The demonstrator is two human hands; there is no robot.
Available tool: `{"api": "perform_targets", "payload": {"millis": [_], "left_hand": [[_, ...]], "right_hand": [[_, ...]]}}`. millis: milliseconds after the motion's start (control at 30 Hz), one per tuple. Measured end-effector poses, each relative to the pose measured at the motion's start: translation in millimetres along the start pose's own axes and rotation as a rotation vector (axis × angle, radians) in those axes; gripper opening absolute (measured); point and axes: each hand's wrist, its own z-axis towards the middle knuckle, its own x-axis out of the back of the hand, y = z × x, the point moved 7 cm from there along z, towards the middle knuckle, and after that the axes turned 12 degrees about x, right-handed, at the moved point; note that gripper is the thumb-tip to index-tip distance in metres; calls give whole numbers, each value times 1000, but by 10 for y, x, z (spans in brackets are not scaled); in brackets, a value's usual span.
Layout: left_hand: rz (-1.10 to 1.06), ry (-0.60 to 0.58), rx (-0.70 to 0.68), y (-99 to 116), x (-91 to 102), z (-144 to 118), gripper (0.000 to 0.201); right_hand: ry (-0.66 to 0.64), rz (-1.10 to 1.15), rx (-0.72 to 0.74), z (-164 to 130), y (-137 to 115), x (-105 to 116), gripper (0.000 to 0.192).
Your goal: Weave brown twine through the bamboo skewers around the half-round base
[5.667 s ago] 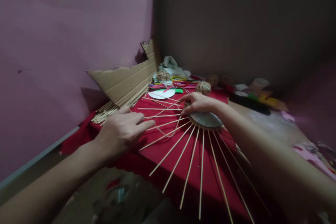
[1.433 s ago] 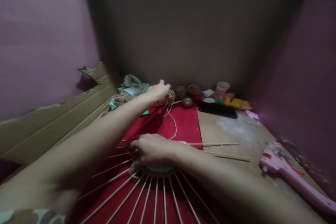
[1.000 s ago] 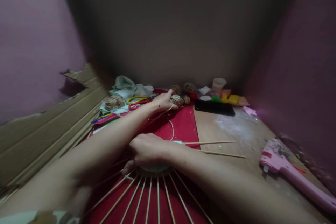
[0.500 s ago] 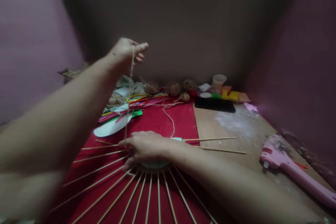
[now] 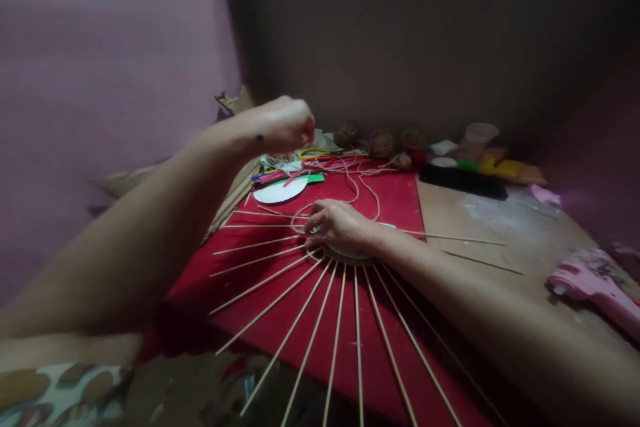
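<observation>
In the head view, my left hand [image 5: 290,124] is raised with open air around it, fingers curled together; anything inside is hidden. My right hand's [image 5: 343,223] fingers bend over the left rim of one pale disc [image 5: 353,258]; I cannot tell whether they clamp it. About sixteen thin sticks [image 5: 358,340] ray out around them, several past the front edge of the worktop [image 5: 437,219]. Beyond my right fingers lie loose twine [image 5: 379,205] and four twine balls [image 5: 383,144], with red cloth [image 5: 397,197] between; one pink glue gun [image 5: 595,283] sits well to their right.
</observation>
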Motion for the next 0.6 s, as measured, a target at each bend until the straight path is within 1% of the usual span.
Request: {"api": "perform_targets", "payload": {"millis": [33, 100, 133, 200, 233, 267, 300, 333, 367, 400, 433, 500, 533, 600], "left_hand": [[10, -68, -6, -26, -94, -175, 23], [-40, -151, -14, -67, -265, -532, 22], [-100, -213, -39, -59, -378, -713, 22], [-299, -335, -106, 4, -616, -1050, 23], [-373, -375, -130, 43, -736, -1191, 24], [-409, -371, -146, 76, -841, -1301, 23], [-404, -337, -171, 114, -932, -1386, 23], [-363, -266, -186, 141, -1003, -1442, 22], [-350, -189, -185, 155, -1056, -1474, 19], [-345, -148, -181, 167, -1118, -1492, 17], [-349, -105, -175, 171, -1165, -1497, 13], [-367, -50, -156, 164, -1239, -1486, 8], [-370, -26, -147, 158, -1263, -1478, 6], [-359, 6, -130, 151, -1296, -1471, 6]], "right_hand": [[31, -10, 25, -7, -3, -2, 13], [99, -50, 61, -20, -17, 15, 12], [132, -79, 68, -28, -29, 34, 14], [195, -143, 44, -49, -51, 94, 16], [225, -168, 22, -62, -68, 135, 17], [255, -183, -3, -78, -89, 182, 17], [289, -178, -34, -100, -113, 235, 17], [329, -140, -79, -130, -131, 292, 17], [365, -56, -139, -169, -142, 340, 17], [395, 62, -203, -218, -151, 373, 17], [422, 229, -287, -279, -151, 379, 19], [408, 544, -402, -401, -206, 316, 21], [411, 637, -440, -470, -245, 293, 21], [423, 688, -462, -603, -315, 275, 22]]}}
